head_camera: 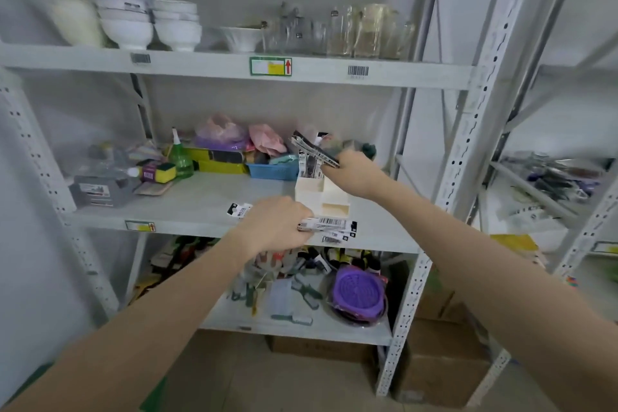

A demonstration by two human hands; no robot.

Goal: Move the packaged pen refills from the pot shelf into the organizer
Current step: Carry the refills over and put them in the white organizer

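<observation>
The left hand (277, 227) hides the near ends of the refill packs (329, 227) it grips. The right hand (356, 174) covers the bundle's (312, 150) lower end; print there is blurred. Both forearms run off the bottom edge.

White bowls (150, 23) and glass jars (364, 32) sit on the top shelf (214, 65). Middle shelf's back edge has a green spray bottle (182, 157), blue basket (272, 171), yellow sponge (160, 172). Purple lid thing (359, 293) below.
</observation>
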